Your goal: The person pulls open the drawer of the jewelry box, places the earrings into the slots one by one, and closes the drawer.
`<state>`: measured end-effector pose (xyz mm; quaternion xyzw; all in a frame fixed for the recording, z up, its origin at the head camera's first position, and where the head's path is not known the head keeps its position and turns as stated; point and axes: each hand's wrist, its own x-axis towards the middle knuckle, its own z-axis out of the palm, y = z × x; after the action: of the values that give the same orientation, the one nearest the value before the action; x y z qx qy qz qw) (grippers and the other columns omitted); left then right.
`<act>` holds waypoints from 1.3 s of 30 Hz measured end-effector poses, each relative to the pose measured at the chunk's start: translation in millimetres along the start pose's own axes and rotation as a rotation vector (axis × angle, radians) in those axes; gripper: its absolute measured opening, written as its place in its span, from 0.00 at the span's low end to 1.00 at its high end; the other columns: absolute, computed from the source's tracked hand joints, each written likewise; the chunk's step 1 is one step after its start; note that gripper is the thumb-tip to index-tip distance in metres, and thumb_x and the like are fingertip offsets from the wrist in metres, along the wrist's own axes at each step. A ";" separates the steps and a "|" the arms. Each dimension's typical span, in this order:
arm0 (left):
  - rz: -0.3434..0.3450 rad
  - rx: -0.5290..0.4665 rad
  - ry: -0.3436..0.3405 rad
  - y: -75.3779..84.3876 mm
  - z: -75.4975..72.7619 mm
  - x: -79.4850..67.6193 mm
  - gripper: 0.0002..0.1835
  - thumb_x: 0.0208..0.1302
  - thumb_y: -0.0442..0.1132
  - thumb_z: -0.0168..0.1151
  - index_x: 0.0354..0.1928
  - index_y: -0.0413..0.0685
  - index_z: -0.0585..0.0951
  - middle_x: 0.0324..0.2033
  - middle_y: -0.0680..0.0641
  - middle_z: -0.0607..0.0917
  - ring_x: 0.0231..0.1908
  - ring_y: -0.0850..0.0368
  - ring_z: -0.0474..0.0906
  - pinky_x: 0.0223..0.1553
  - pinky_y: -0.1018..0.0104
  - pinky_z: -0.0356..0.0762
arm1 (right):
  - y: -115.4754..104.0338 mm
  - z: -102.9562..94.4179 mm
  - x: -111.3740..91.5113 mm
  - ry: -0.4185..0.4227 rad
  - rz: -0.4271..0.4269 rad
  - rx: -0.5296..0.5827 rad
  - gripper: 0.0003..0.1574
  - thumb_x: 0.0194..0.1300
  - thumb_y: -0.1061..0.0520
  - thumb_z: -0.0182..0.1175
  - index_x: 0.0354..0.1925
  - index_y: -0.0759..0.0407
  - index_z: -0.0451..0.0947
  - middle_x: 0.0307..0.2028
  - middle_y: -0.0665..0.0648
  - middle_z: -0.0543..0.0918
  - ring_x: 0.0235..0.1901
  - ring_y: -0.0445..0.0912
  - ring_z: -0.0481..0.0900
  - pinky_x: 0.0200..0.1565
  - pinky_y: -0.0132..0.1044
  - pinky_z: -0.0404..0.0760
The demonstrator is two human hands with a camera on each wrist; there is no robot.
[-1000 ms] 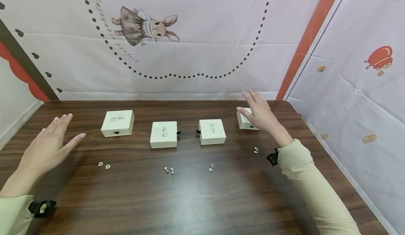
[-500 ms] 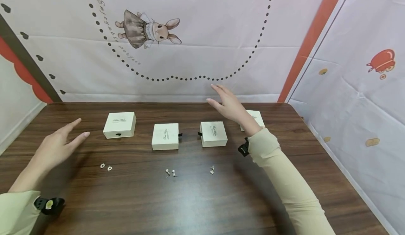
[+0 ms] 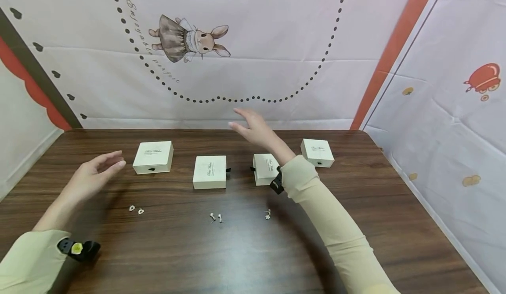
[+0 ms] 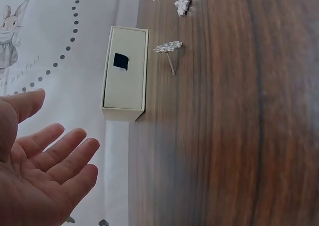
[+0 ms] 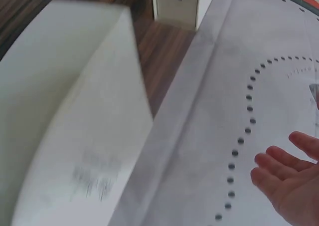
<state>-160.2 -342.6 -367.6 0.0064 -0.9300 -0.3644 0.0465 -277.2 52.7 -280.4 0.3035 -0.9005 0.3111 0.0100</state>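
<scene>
My left hand (image 3: 92, 176) hovers over the left of the table, fingers loosely bent and holding nothing. Just past its fingertips stands a small white gift box (image 3: 153, 157) with a black pull tab (image 4: 121, 61). A pair of sparkling stud earrings (image 4: 168, 47) lies on the wood in front of that box. My right hand (image 3: 257, 131) is raised, empty, with relaxed fingers, beyond the inner right white box (image 3: 264, 167). The right wrist covers part of this box. An inner left box (image 3: 210, 172) has a pair of earrings (image 3: 216, 218) before it; another pair (image 3: 268, 215) lies right of these.
A fourth-side white box (image 3: 317, 152) stands at the far right of the brown wooden table (image 3: 178, 254). A printed white cloth (image 3: 269, 30) with a rabbit picture hangs behind the table, and another cloth lines the right side.
My right hand has swept left from above the far right box, uncovering it. The sleeve now hides the rightmost earrings. My left hand has shifted a little right, its fingers bending more.
</scene>
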 end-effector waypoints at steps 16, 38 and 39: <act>-0.109 -0.021 -0.075 -11.5 8.9 20.8 0.43 0.60 0.64 0.48 0.64 0.34 0.62 0.58 0.30 0.68 0.57 0.35 0.64 0.46 0.47 0.68 | -33.1 50.8 37.3 -0.095 0.068 0.213 0.36 0.65 0.40 0.50 0.65 0.56 0.61 0.62 0.55 0.68 0.59 0.45 0.67 0.58 0.35 0.65; -0.186 -0.031 -0.126 27.1 9.9 15.4 0.34 0.65 0.54 0.50 0.56 0.25 0.69 0.46 0.30 0.78 0.34 0.62 0.76 0.31 0.69 0.76 | -73.8 113.7 69.4 -0.255 0.084 0.252 0.35 0.63 0.47 0.57 0.64 0.57 0.63 0.60 0.55 0.70 0.57 0.42 0.69 0.52 0.25 0.67; -0.190 -0.043 -0.135 27.6 10.0 16.0 0.35 0.64 0.54 0.50 0.56 0.25 0.68 0.45 0.31 0.79 0.34 0.63 0.76 0.32 0.69 0.77 | -75.0 115.5 69.5 -0.265 0.091 0.237 0.35 0.63 0.47 0.57 0.64 0.56 0.63 0.61 0.54 0.70 0.58 0.41 0.68 0.53 0.25 0.67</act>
<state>-176.5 -316.3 -354.9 0.0690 -0.9182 -0.3867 -0.0508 -272.6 -96.9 -317.6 0.3000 -0.8637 0.3724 -0.1589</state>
